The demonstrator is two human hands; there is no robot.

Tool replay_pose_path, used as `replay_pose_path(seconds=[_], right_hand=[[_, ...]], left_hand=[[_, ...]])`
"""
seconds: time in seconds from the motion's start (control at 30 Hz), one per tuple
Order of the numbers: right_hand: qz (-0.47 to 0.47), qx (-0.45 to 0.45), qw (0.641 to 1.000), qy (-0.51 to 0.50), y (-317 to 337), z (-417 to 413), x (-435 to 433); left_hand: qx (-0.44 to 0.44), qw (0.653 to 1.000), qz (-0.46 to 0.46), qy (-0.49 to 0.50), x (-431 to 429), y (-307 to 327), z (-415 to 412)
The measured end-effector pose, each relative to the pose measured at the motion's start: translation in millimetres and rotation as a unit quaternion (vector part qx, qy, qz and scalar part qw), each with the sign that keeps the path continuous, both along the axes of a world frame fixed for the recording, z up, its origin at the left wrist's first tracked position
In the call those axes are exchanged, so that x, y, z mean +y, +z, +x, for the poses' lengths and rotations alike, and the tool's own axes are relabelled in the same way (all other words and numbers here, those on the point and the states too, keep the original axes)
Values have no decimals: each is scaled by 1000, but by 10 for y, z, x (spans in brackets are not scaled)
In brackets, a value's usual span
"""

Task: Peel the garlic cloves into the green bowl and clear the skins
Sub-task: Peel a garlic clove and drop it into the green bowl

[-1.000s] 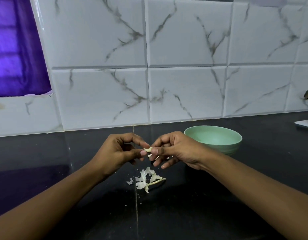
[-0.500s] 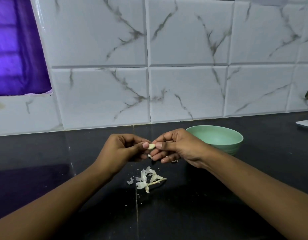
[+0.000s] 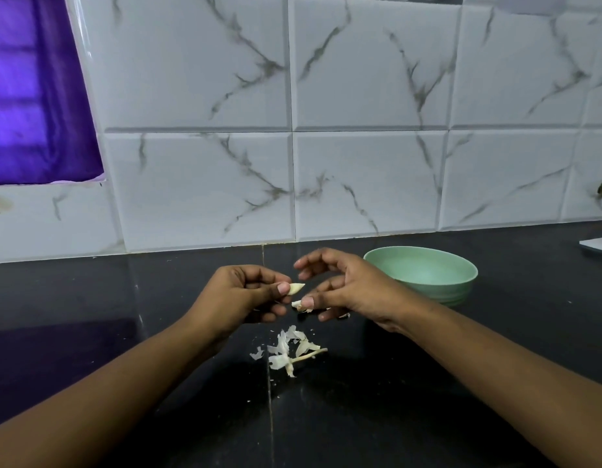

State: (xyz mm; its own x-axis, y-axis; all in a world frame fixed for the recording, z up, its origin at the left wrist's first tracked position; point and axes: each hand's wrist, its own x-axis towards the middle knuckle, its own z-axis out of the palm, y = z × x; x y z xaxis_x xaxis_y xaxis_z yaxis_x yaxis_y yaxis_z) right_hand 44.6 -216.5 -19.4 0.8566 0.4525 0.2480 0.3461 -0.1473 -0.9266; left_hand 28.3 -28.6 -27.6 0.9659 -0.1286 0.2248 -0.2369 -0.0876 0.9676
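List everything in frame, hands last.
counter: one, glossy black, across the foreground
wall tiles: several, white with grey veins, behind the counter
curtain: one, purple, upper left
bowl: one, green, on the counter at right
garlic clove: one, cream, held above the counter, left of the bowl
skins: one loose pile, white, on the counter nearer the camera; a few bits further back
flat thing: one, white, far right edge, cut off
left hand: pinches the garlic clove
right hand: fingers loosely spread beside the garlic clove, not touching it
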Motion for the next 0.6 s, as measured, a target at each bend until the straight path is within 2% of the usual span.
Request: replay_pose_path(seconds=[0.13,0.33,0.4,0.47,0.6], right_hand=[[28,-28,999,-17,-55,13,64],[148,122,981,11,59,25,-31],[177,142,974,12,71,38,-53],[175,147,974,11,65,32,-47],[118,130,984,14,29,12,-12]], left_hand=[[-28,999,19,-4,-38,2,-32],[-109,993,28,-40,-36,59,-59],[-119,990,70,-34,1,28,-34],[-139,982,127,-18,12,-8,-27],[-159,981,111,14,-23,5,-57]])
